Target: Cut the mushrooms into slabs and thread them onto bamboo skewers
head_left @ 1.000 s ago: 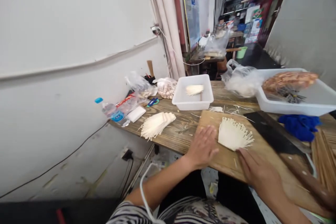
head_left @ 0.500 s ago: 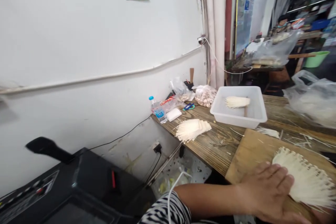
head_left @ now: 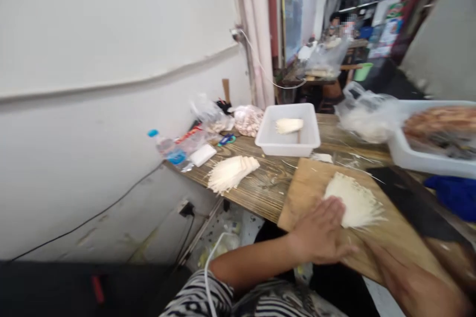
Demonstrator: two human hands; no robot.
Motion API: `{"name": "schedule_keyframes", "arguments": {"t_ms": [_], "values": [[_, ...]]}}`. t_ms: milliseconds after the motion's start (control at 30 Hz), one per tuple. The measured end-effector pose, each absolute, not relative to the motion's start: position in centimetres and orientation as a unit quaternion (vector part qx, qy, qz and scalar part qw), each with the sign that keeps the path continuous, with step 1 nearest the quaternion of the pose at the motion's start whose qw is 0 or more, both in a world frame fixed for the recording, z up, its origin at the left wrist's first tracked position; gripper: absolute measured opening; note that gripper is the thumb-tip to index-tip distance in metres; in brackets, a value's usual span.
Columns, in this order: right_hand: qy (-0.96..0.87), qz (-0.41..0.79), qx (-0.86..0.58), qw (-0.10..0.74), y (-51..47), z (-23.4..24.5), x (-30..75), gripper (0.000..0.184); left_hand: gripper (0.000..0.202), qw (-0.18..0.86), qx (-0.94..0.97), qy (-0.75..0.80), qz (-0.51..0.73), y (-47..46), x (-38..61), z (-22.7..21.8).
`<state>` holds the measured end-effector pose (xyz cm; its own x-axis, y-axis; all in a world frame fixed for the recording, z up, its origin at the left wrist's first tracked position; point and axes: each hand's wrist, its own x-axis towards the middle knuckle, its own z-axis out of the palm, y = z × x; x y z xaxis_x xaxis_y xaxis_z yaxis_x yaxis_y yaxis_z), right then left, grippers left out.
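One flat, loose left hand (head_left: pixel 320 230) is now touching the mushrooms (head_left: pixel 359 202), not just the board (head_left: pixel 299 193), maybe steadying them (right hand's (head_left: pixel 401 270) grip is blurring: can't tell).

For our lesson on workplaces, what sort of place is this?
Probably a food-preparation area, perhaps in an eatery: pale, enoki-like mushrooms lie on a wooden cutting board near a broad knife and a plastic tub.
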<state>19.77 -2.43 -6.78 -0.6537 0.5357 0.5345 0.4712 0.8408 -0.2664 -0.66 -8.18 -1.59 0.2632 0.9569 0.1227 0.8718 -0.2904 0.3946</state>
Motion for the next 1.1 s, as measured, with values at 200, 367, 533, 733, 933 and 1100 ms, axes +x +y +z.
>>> {"name": "schedule_keyframes", "arguments": {"t_ms": [200, 367, 533, 733, 933, 1100], "values": [[-0.936, -0.099, -0.253, 0.222, -3.8, -3.9, 21.5, 0.040, 0.081, 0.115, 0.796, 0.573, 0.158, -7.8, -0.9, -2.6], [-0.936, -0.114, -0.254, 0.216, -4.0, -4.7, 20.4, 0.039, 0.080, 0.109, 0.795, 0.576, 0.155, -7.7, -0.7, -2.9], [-0.929, -0.121, -0.276, 0.213, -4.3, -4.8, 20.0, 0.039, 0.079, 0.117, 0.796, 0.572, 0.162, -7.5, -0.5, -3.5], [-0.921, -0.126, -0.291, 0.226, -4.4, -4.8, 19.6, 0.037, 0.078, 0.119, 0.791, 0.572, 0.180, -7.5, -0.9, -3.1], [-0.909, -0.124, -0.319, 0.236, -4.8, -4.8, 19.7, 0.036, 0.073, 0.078, 0.758, 0.620, 0.188, -7.9, -1.7, -3.3], [-0.907, -0.102, -0.334, 0.235, -4.9, -4.8, 19.7, 0.034, 0.067, 0.101, 0.767, 0.613, 0.160, -8.2, -2.3, -3.3]]}}
